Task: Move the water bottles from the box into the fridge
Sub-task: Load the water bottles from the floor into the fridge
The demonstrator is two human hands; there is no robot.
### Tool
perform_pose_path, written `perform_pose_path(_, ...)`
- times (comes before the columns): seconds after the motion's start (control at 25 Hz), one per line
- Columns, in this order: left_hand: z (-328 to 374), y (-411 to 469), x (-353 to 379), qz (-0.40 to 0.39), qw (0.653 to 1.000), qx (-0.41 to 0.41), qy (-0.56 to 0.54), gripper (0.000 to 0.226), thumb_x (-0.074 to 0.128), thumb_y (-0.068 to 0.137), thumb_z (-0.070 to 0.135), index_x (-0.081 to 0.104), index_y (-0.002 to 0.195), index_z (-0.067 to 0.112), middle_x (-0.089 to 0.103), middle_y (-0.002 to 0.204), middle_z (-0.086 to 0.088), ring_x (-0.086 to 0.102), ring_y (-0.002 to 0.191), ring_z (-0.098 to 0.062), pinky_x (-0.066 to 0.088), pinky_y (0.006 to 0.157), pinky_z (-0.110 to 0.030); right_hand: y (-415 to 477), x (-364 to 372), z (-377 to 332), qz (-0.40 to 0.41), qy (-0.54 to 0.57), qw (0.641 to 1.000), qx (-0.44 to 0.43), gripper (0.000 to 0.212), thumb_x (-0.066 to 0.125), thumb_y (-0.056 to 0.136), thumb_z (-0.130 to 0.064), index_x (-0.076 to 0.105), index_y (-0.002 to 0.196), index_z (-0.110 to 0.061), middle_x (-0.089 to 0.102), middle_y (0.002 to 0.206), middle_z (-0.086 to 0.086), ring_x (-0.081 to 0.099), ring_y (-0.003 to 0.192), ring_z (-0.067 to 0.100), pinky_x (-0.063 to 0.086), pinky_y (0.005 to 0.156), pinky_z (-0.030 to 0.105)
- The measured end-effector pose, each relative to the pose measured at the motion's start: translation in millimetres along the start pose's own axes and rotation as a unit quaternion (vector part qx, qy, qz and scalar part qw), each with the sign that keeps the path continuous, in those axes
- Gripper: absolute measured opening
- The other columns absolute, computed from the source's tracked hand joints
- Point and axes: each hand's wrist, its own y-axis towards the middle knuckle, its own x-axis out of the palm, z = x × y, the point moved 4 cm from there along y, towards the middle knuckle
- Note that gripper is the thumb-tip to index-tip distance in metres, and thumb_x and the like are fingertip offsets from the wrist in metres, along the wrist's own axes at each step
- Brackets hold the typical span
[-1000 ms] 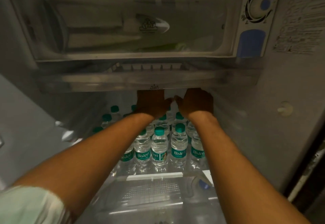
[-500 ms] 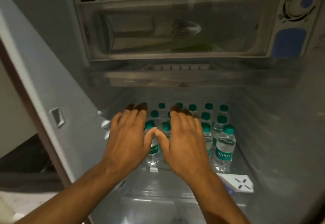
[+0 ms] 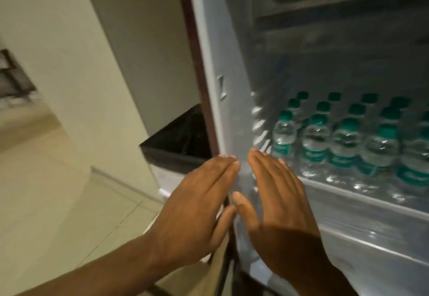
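Note:
Several clear water bottles (image 3: 346, 142) with green caps and green labels stand in rows on a glass shelf (image 3: 362, 198) inside the open fridge, at the right. My left hand (image 3: 197, 207) is flat with its fingers straight, in front of the fridge's left side wall (image 3: 229, 100). Beside it, thumbs nearly touching, my right hand (image 3: 276, 205) is also flat and holds nothing. Both hands are outside the shelf, left of the bottles. The box is not in view.
A dark counter corner (image 3: 178, 142) juts out just left of the fridge, below a pale wall (image 3: 81, 68). Light tiled floor (image 3: 46, 203) fills the lower left. Another fridge compartment (image 3: 371, 249) lies under the bottle shelf.
My hands have pulled back out from over the bottles to the fridge's left edge. The view has swung left, so the freezer box is gone and the wall and floor show.

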Motion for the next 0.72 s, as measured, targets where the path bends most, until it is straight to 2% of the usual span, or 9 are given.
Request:
perform_pose_path(0.12, -32, -54, -2, -0.029, 0.997, -0.027, 0.059, 0.064, 0.045, 0.104, 0.051, 0.037, 0.157, 0.016, 0.036, 0.164, 0.0, 0.026, 0.154, -0.015, 0.026, 0.124, -0.037, -21, 37, -35, -0.033, 0.004, 0.998, -0.05, 0.064, 0.05, 0.102, -0.047, 0.041, 0.153, -0.01, 0.042, 0.158, 0.006, 0.037, 0.148, 0.02, 0.028, 0.123, 0.042)
perform_pose_path(0.24, -66, -110, -7, -0.047, 0.993, -0.065, 0.081, 0.067, 0.05, 0.102, 0.049, 0.039, 0.156, 0.012, 0.038, 0.163, -0.006, 0.031, 0.152, -0.022, 0.031, 0.121, -0.043, -35, 78, -73, -0.087, 0.036, 0.99, -0.109, 0.064, 0.052, 0.102, -0.045, 0.043, 0.152, -0.006, 0.042, 0.158, 0.008, 0.037, 0.148, 0.023, 0.03, 0.121, 0.045)
perform_pose_path(0.4, -132, -196, -23, -0.068, 0.974, -0.193, 0.094, 0.066, 0.047, 0.104, 0.051, 0.037, 0.156, 0.012, 0.038, 0.162, -0.007, 0.033, 0.15, -0.025, 0.034, 0.117, -0.047, -51, 150, -122, -0.189, 0.059, 0.968, -0.157, 0.068, 0.049, 0.101, -0.052, 0.042, 0.153, -0.01, 0.045, 0.156, 0.007, 0.042, 0.144, 0.023, 0.034, 0.12, 0.042)
perform_pose_path(0.56, -200, -303, -26, -0.048, 0.933, -0.351, 0.071, 0.064, 0.049, 0.102, 0.051, 0.039, 0.155, 0.017, 0.044, 0.157, -0.004, 0.04, 0.144, -0.021, 0.039, 0.114, -0.048, -79, 237, -166, -0.315, 0.115, 0.927, -0.167, 0.068, 0.046, 0.1, -0.055, 0.034, 0.156, -0.02, 0.043, 0.158, 0.0, 0.04, 0.144, 0.018, 0.036, 0.118, 0.038)
perform_pose_path(0.72, -229, -398, -7, -0.044, 0.872, -0.486, 0.043, 0.063, 0.05, 0.101, 0.053, 0.038, 0.156, 0.024, 0.044, 0.157, 0.001, 0.039, 0.144, -0.018, 0.036, 0.118, -0.044, -114, 306, -202, -0.39, 0.16, 0.891, -0.168, 0.064, 0.059, 0.099, -0.044, 0.039, 0.154, -0.017, 0.047, 0.153, 0.001, 0.046, 0.138, 0.018, 0.037, 0.113, 0.034)
